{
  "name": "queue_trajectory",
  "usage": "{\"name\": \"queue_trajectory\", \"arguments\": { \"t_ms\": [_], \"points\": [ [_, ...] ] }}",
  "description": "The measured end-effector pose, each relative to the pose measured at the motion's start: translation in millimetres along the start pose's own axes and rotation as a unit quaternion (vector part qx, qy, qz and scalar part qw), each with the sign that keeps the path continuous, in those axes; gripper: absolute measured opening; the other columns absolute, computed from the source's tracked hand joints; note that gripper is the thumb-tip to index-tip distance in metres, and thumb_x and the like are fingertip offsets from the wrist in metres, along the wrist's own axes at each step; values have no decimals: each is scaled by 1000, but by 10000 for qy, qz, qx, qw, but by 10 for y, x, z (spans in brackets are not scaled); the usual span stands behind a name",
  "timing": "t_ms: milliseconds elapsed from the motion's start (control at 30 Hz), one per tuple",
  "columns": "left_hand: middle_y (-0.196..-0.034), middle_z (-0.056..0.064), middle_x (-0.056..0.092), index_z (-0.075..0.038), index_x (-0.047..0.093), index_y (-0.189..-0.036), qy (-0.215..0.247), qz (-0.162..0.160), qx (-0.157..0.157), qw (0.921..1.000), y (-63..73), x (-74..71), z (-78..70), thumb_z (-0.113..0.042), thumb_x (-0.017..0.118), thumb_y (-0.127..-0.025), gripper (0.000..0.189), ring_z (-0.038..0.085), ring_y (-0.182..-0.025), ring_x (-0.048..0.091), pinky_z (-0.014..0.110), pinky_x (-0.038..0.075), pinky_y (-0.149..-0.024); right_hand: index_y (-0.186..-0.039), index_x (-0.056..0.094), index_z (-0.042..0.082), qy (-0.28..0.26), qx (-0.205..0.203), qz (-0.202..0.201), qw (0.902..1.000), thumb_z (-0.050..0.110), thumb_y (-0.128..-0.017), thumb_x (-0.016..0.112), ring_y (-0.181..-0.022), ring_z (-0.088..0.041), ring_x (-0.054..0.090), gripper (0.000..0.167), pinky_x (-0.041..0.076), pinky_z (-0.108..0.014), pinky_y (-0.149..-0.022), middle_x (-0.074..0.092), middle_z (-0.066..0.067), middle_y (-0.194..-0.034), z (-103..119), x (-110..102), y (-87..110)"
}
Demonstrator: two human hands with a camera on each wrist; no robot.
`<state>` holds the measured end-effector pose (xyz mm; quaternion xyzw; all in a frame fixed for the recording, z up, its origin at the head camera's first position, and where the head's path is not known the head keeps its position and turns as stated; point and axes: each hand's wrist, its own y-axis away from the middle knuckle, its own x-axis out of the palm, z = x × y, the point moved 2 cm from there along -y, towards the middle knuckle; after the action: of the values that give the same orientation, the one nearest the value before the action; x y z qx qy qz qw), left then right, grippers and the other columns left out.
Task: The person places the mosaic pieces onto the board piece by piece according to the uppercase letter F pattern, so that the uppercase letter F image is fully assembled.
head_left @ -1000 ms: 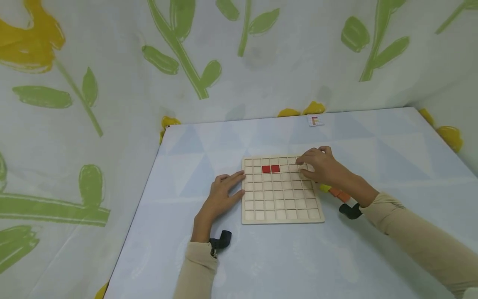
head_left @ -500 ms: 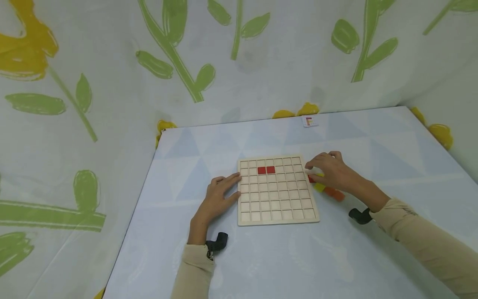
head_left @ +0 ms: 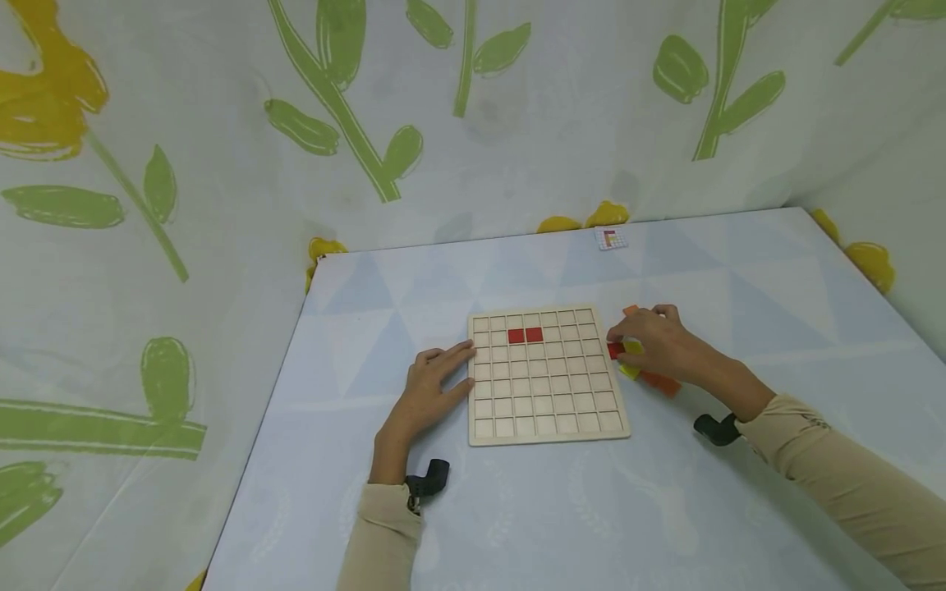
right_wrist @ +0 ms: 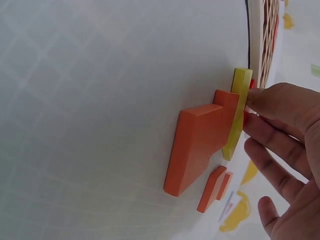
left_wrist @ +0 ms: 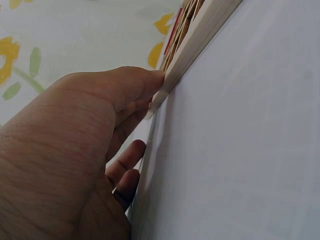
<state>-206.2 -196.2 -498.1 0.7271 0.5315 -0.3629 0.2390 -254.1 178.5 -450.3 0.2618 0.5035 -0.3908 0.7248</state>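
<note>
Left hand (head_left: 427, 390), thumb and fingers apart, touches the left edge of a gridded wooden board (head_left: 543, 386) holding two red squares (head_left: 525, 335). Beyond its right edge, the right hand (head_left: 663, 342) curls thumb and fingertips around a loose red tile (head_left: 615, 351) beside yellow pieces (head_left: 631, 372); whether they grip it is unclear.

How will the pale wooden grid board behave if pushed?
The board is likely stiff: it looks solid and straight-edged. Lying flat, it should slide rather than tip. Two red square tiles, set in its grid, probably travel along.
</note>
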Motion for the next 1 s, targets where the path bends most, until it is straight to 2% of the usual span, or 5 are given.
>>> {"name": "queue_trajectory", "arguments": {
  "t_ms": [400, 633, 1000],
  "points": [
    [-156, -14, 39, -25, 51, -149, 2, -62, -1, 10000, 12, 1, 6, -36, 61, -99, 52, 30, -139, 30, 54, 23, -112, -103, 76, 7, 128, -132, -131, 9997, 11, -81, 82, -104, -29, 60, 23, 25, -62, -97, 74, -1, -100, -27, -3, -12],
    [-156, -16, 39, -25, 52, -148, 37, -40, -31, 10000, 20, -19, -1, -36, 61, -99, 51, 30, -139, 30, 53, 22, -113, -107, 75, 6, 86, -21, -188, 9998, 14, -82, 82, -112, -30, 57, 27, 23, -62, -100, 72, -3, -104, -10, -64, -60],
    [-156, -11, 40, -21, 53, -147, 56, -76, 155, 9998, 10, -19, -12, -35, 62, -99, 51, 30, -135, 34, 54, 24, -111, -105, 75, 8, 118, -261, -344, 9990, 11, -84, 80, -109, -30, 58, 22, 24, -64, -100, 72, -7, -107, 70, -110, -185]
  ]
}}
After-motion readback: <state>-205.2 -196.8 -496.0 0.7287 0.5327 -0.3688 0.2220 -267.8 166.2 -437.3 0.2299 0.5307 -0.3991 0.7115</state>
